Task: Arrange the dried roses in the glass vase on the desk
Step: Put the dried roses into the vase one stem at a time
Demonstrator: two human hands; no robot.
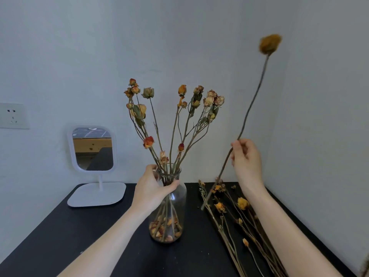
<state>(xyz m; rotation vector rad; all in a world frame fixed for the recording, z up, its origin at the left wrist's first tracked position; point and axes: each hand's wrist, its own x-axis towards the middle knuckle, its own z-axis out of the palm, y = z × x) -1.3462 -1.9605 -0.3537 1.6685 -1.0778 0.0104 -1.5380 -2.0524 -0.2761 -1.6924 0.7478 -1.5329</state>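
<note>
A clear glass vase (175, 214) stands on the black desk (99, 246), with several dried roses (173, 108) fanning out of it and loose petals at its bottom. My left hand (151, 188) grips the vase at its neck. My right hand (246, 156), to the right of the vase and above the desk, pinches a long thin stem (253, 96) topped by a round yellow-brown flower head (270, 43). The stem leans up to the right, and its lower end hangs just above the desk.
More dried flowers (239, 212) with yellow heads lie in a loose pile on the desk's right side, under my right forearm. A white standing mirror (93, 150) sits at the back left. A wall socket (13, 115) is at the far left. Walls close the back and right.
</note>
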